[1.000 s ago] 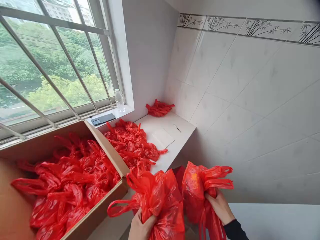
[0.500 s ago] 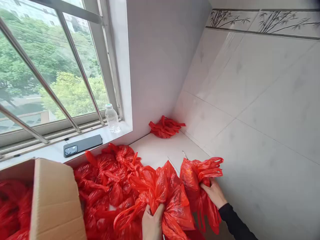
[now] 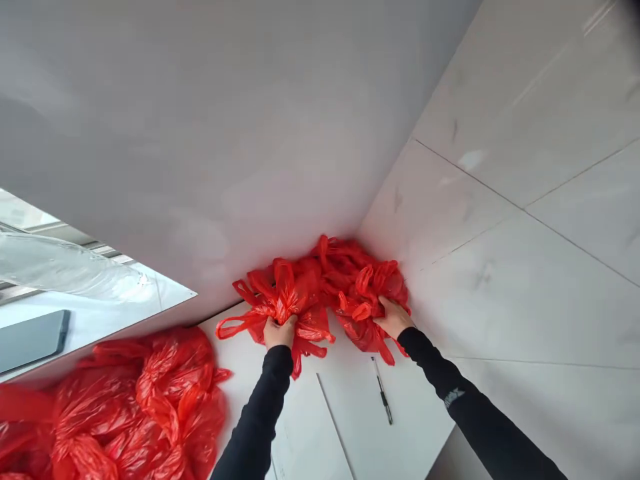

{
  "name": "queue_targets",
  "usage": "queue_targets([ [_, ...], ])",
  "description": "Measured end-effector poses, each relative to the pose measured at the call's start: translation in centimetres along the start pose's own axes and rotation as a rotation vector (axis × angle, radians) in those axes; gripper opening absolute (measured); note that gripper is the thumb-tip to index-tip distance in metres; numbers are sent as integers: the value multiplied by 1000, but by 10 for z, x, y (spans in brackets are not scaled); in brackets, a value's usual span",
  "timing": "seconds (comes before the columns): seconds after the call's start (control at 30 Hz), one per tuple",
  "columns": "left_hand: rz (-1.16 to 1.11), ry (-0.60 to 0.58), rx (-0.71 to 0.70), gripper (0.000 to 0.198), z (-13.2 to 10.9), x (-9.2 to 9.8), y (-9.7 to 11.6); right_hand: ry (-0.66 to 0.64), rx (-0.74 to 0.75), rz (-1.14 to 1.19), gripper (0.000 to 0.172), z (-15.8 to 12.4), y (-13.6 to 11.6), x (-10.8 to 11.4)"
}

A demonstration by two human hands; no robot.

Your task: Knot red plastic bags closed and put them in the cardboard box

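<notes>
Fingers [image 3: 289,327] of left hand [image 3: 278,335] and right hand [image 3: 395,319] grip red bags [image 3: 287,295].

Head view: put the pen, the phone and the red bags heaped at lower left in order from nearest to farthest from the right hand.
From the right hand:
1. Pen: just below it in the picture, on the counter.
2. Heaped red bags: lower left.
3. Phone: far left, on the windowsill.
</notes>
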State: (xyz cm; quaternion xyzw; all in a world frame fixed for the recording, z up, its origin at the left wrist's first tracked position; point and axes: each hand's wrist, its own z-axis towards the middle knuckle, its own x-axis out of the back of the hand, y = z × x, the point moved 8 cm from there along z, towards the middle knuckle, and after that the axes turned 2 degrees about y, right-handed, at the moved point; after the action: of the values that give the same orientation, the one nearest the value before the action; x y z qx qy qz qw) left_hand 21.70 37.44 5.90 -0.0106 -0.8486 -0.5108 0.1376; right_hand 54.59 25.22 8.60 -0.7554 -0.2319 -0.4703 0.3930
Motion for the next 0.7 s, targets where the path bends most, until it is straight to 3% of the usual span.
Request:
queue_targets([
  [0.1, 43, -68, 42, 18, 10, -23, -4, -37, -5, -51, 47, 18, 1, -10],
  [0.17, 72, -103, 56, 19, 7, -24, -5, -68, -3, -64, 52, 17, 2, -13],
  [0.33, 163, -166, 11, 18, -16, -5, -6, -135, 26, -33, 73, -12, 10, -6],
  [0.4, 195, -155, -27, 24, -28, 8, -4, -43, 69, 5, 76, -30, 11, 9],
  [0.5, 213, -165, -94, 48, -59, 39, 2, 246, 59, 129, 55, -78, 17, 40],
  [0.57, 202, -219, -134, 55, -87, 70, 4, 370, 7, 194, 38, -127, 24, 45],
  [0.63, 192, -300, -131, 50, -117, 112, -6, 312, -41, 244, 29, -180, 31, 24],
  [0.7, 215, -411, -40, 43, -146, 156, -38, 131, -121, 271, 28, -232, 41, -20],
])
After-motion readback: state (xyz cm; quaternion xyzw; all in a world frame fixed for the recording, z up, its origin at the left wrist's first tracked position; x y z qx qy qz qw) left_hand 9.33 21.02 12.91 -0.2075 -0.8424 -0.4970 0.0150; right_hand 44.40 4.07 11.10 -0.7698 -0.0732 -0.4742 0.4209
